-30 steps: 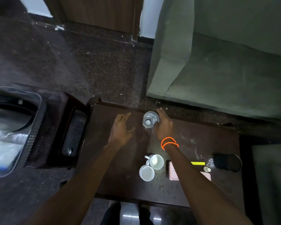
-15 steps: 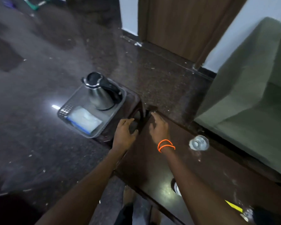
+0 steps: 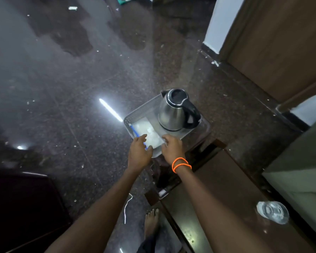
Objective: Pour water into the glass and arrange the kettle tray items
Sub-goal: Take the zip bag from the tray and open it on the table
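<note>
A steel kettle (image 3: 177, 110) with a black handle and lid stands upright at the far end of a grey mesh tray (image 3: 142, 108). In the tray's near half lies a white packet (image 3: 148, 131) with a blue strip along its left edge. My left hand (image 3: 139, 152) hovers over the tray's near left corner, fingers loosely extended and the thumb by the rim. My right hand (image 3: 171, 147), with orange bands on the wrist, has its fingers bent down onto the packet's near right edge; whether it pinches anything is unclear. A clear glass (image 3: 272, 211) stands on the dark table (image 3: 217, 179) at lower right.
The tray sits on a low dark stand (image 3: 202, 141) beside the table's far left corner. A green sofa (image 3: 299, 161) borders the table on the right, with a wooden door (image 3: 281, 42) behind. My bare foot (image 3: 151, 221) and a white cord (image 3: 126, 207) are on the glossy floor.
My right hand let go of the glass, which stays on the table. Both hands moved left across the table's corner to the tray's near edge, and my view swung left.
</note>
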